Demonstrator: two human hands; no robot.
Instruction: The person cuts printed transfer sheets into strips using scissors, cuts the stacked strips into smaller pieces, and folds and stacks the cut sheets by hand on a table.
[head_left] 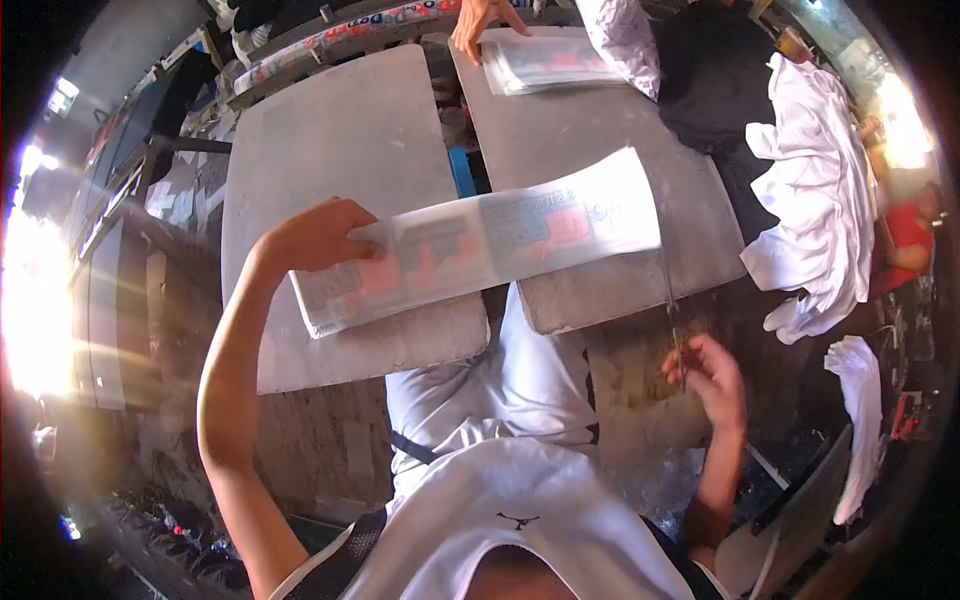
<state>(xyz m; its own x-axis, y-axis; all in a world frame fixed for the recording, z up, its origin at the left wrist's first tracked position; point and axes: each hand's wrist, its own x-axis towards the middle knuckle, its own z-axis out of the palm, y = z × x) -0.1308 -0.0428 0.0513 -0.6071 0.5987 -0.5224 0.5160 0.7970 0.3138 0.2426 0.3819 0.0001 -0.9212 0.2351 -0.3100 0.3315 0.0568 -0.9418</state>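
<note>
A long white sheet (470,262), perhaps several layers, lies across both grey boards, with red and dark printing showing faintly through it. Its right end curls up. My left hand (318,236) grips the sheet near its left end, fingers on top. Beyond the sheet's right end, low and close to my body, my right hand (708,375) is closed around a pair of scissors (673,318). The thin blades point away from me, their tips near the sheet's right edge; the handles are partly hidden by my fingers.
Two grey boards, a left one (335,130) and a right one (690,190), stand side by side with a gap. Another person's hand (483,28) touches a stack of printed sheets (550,65) at the far end. White cloth (815,190) hangs at the right, beside black fabric (712,75).
</note>
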